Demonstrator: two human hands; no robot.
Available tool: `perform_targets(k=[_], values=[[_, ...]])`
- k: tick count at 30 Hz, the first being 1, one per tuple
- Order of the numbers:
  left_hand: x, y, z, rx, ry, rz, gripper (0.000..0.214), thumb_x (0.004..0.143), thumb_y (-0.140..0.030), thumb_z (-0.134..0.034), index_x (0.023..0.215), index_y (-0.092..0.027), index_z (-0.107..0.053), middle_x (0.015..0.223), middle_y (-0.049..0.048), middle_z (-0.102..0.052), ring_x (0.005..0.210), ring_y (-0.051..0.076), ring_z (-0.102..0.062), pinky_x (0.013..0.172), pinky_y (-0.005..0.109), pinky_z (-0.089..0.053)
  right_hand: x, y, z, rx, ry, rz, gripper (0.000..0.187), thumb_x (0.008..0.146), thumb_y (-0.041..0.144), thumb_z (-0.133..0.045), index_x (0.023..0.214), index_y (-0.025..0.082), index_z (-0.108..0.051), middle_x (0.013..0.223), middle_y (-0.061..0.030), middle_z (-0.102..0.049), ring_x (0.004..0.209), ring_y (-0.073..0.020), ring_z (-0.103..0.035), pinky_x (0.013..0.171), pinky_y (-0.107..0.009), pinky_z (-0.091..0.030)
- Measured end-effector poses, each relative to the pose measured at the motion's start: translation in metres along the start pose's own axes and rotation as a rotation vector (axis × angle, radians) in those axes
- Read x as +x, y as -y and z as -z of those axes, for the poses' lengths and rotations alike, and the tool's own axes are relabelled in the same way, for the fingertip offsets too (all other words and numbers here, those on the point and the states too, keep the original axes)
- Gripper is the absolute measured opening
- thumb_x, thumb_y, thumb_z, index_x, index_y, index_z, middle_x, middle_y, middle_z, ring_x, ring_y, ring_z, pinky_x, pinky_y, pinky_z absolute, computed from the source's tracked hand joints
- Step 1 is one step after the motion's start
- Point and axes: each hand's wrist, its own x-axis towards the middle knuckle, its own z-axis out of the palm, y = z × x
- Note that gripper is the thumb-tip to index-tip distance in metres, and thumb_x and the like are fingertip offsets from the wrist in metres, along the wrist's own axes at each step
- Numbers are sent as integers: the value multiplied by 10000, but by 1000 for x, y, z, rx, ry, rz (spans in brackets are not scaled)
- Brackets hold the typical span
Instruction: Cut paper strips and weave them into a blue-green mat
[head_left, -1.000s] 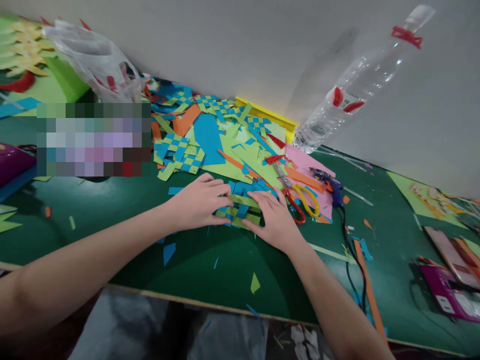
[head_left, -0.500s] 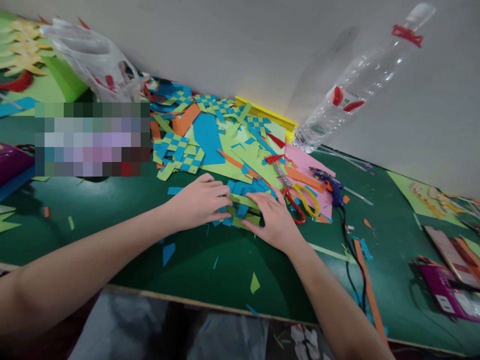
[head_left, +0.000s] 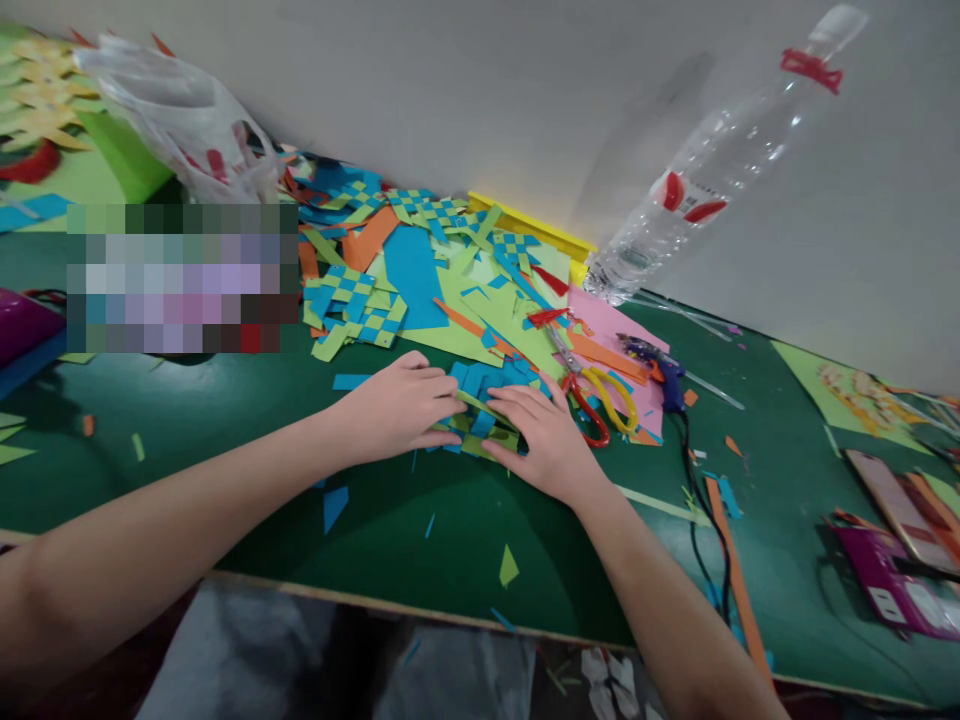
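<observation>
Between my hands lies a small weave of blue and light-green paper strips point(head_left: 484, 424) on the green table. My left hand point(head_left: 409, 405) grips its left side, with thumb and fingers closed on the strips. On the right side, my right hand point(head_left: 544, 430) has its fingers bent over a green strip and its thumb at the near edge. The fingers hide both ends of the weave. Just right of my right hand, scissors point(head_left: 592, 390) with one red and one yellow handle rest on the paper pile.
Finished blue-green woven pieces point(head_left: 352, 300) and paper scraps are heaped behind my hands. A blue glue gun point(head_left: 667, 380) with a black cord point(head_left: 709, 490) lies to the right. A clear bottle point(head_left: 697, 180) leans by the wall. A phone point(head_left: 892, 510) is at far right.
The green strip on top of the weave has shifted and tilts more under my fingers. My right fingers have moved slightly over it; both hands stay on the weave.
</observation>
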Motion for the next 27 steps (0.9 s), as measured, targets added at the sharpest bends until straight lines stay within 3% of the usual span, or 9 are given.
perform_targets(k=[6,14,27], values=[[1,-1,1,1,-33,-6,207,891,-374,-593,933,-184,-662,822,17,-632,800,174,-565,754,334,-296,-1,0,1,-8,-6,9,352,902,436,-535,1163,211,-608,1260,-85,-635,1196,-250,-551,1156,-565,-150],[0,0,-2,10,-78,-4,167,906,-325,-575,910,-196,-681,765,-4,-637,741,167,-558,742,340,-283,-1,-1,0,-19,0,14,347,910,436,-529,1152,206,-624,1275,-74,-630,1203,-244,-545,1172,-546,-98],[-2,-2,4,25,43,-43,277,919,-416,-513,907,-203,-690,812,20,-649,758,186,-557,782,357,-274,-1,0,0,-18,2,14,365,912,443,-526,1155,190,-626,1271,-74,-632,1200,-232,-545,1177,-529,-82]])
